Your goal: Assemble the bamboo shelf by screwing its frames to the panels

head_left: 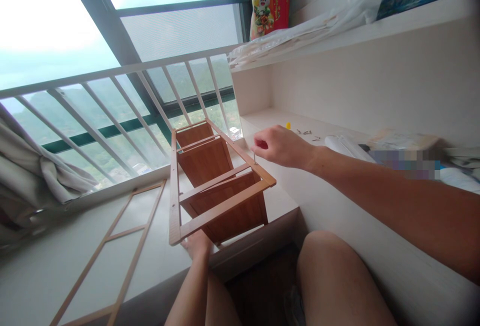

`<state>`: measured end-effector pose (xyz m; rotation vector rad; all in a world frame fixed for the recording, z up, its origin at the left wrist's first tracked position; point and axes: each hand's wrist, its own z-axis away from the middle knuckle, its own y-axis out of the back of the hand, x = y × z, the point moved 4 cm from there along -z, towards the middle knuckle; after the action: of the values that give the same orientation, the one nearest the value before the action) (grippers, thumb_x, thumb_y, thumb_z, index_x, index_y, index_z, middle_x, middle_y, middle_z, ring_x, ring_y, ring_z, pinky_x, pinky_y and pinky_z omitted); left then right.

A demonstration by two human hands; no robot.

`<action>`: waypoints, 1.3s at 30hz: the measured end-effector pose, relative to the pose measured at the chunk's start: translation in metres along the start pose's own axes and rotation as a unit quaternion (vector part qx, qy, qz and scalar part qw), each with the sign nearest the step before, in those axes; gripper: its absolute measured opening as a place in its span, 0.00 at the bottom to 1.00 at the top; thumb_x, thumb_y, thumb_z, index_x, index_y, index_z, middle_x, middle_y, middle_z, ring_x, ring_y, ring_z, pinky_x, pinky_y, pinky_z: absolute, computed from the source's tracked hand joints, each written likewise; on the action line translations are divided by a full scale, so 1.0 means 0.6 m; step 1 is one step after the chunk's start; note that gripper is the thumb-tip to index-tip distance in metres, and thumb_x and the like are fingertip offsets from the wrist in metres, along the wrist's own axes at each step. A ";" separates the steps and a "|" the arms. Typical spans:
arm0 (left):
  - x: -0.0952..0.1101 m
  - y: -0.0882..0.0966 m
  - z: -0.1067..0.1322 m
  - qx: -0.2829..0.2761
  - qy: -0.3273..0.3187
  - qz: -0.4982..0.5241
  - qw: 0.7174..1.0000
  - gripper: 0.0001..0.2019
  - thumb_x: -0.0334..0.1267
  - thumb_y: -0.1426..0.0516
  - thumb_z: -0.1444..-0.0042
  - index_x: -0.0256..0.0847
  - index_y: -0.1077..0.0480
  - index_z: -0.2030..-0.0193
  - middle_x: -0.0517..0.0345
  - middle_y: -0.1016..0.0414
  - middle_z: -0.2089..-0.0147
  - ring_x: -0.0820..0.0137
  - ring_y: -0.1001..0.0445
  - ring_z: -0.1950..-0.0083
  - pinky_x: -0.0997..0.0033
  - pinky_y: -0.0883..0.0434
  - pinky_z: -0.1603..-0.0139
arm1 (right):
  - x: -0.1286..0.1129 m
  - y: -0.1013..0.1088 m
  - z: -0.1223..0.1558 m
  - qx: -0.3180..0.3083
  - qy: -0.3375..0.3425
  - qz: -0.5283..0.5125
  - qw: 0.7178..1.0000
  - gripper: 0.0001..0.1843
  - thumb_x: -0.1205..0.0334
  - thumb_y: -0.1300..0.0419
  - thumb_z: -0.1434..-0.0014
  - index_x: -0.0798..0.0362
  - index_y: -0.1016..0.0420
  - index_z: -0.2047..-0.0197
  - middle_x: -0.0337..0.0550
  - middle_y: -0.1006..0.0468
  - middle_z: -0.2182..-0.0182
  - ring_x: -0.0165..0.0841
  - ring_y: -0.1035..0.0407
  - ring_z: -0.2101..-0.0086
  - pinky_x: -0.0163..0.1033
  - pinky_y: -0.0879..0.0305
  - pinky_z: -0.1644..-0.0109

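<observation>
A brown wooden shelf rack [210, 220], made of slatted side frames with several panels between them, lies on its side on the white ledge. Under its near left corner, my left hand [198, 243] holds the frame, its fingers partly hidden by the wood. My right hand [275, 146] is closed above the right rail near the corner. From its fingers a thin metal rod [254, 157] points down to the rail and touches it; whether this is a hex key or a bolt cannot be made out.
A second wooden frame [140, 233] lies flat at left. Small metal screws [307, 132] and a yellow piece [288, 125] rest on the right shelf, near plastic wrapping [345, 146]. White railings [123, 97] and a curtain [41, 166] border the window; a red-and-green bag [270, 3] stands above.
</observation>
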<state>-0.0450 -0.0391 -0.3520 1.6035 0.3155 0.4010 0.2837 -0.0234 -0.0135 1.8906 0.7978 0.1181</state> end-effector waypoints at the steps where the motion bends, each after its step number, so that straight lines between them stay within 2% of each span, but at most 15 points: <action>1: 0.000 -0.001 0.000 0.001 0.000 -0.003 1.000 0.24 0.35 0.50 0.40 0.39 0.34 0.36 0.40 0.34 0.33 0.51 0.36 0.34 0.42 0.42 0.34 | -0.001 -0.001 0.001 0.002 -0.009 0.010 1.000 0.16 0.59 0.45 0.39 0.53 0.34 0.78 0.39 0.31 0.79 0.29 0.40 0.76 0.39 0.50 0.71; 6: -0.001 -0.004 -0.001 -0.003 0.001 -0.010 1.000 0.23 0.35 0.48 0.41 0.38 0.32 0.39 0.39 0.33 0.35 0.50 0.37 0.33 0.43 0.43 0.34 | -0.005 -0.001 0.003 0.014 -0.032 0.013 0.999 0.17 0.57 0.47 0.37 0.52 0.34 0.76 0.39 0.32 0.79 0.29 0.42 0.77 0.39 0.51 0.71; 12: -0.005 -0.009 -0.005 -0.004 -0.006 -0.001 1.000 0.20 0.33 0.55 0.37 0.38 0.27 0.45 0.39 0.29 0.38 0.52 0.36 0.34 0.42 0.43 0.35 | -0.004 0.010 -0.001 0.002 -0.003 -0.021 1.000 0.14 0.57 0.47 0.36 0.53 0.28 0.70 0.41 0.27 0.75 0.31 0.37 0.73 0.39 0.48 0.67; 19: -0.008 -0.015 -0.009 0.023 0.000 0.013 1.000 0.22 0.34 0.54 0.37 0.38 0.32 0.39 0.40 0.31 0.37 0.51 0.34 0.36 0.41 0.44 0.35 | 0.002 0.024 -0.006 -0.052 0.015 0.001 0.999 0.12 0.60 0.45 0.36 0.52 0.24 0.68 0.43 0.24 0.72 0.33 0.35 0.70 0.39 0.48 0.65; 22: -0.007 -0.016 -0.009 0.021 -0.002 0.014 1.000 0.21 0.34 0.55 0.37 0.38 0.30 0.41 0.39 0.30 0.39 0.50 0.34 0.36 0.41 0.43 0.35 | 0.003 0.019 -0.006 -0.070 0.036 -0.003 0.997 0.11 0.64 0.45 0.37 0.52 0.24 0.68 0.44 0.21 0.69 0.34 0.33 0.67 0.39 0.45 0.61; 26: -0.007 -0.016 -0.008 0.015 -0.006 0.014 1.000 0.20 0.33 0.55 0.37 0.39 0.27 0.44 0.39 0.28 0.40 0.51 0.35 0.35 0.41 0.44 0.35 | 0.004 0.011 -0.005 -0.075 0.047 -0.007 0.996 0.11 0.68 0.46 0.37 0.53 0.24 0.68 0.46 0.20 0.66 0.35 0.31 0.65 0.40 0.43 0.58; 31: -0.007 -0.016 -0.008 0.015 -0.004 0.019 1.000 0.21 0.34 0.54 0.37 0.39 0.29 0.41 0.39 0.33 0.35 0.50 0.38 0.33 0.40 0.45 0.34 | 0.003 0.011 -0.003 -0.080 0.046 -0.017 0.996 0.11 0.66 0.46 0.37 0.52 0.23 0.67 0.46 0.20 0.66 0.35 0.31 0.66 0.40 0.42 0.59; 35: -0.006 -0.015 -0.008 -0.001 -0.005 0.018 1.000 0.20 0.33 0.53 0.38 0.39 0.27 0.44 0.39 0.30 0.37 0.50 0.37 0.33 0.40 0.46 0.34 | 0.001 0.014 -0.003 -0.078 0.049 -0.015 0.996 0.10 0.67 0.45 0.37 0.53 0.24 0.68 0.46 0.20 0.66 0.35 0.31 0.66 0.39 0.42 0.59; 39: -0.005 -0.011 -0.005 0.002 -0.003 0.019 1.000 0.21 0.32 0.55 0.36 0.38 0.28 0.43 0.39 0.30 0.37 0.51 0.36 0.34 0.40 0.45 0.34 | -0.002 0.013 -0.002 -0.081 0.056 -0.009 0.995 0.11 0.67 0.46 0.37 0.53 0.24 0.67 0.46 0.21 0.66 0.34 0.32 0.66 0.39 0.42 0.59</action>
<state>-0.0490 -0.0372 -0.3584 1.6159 0.2832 0.4249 0.2859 -0.0249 -0.0061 1.7343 0.8553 0.2712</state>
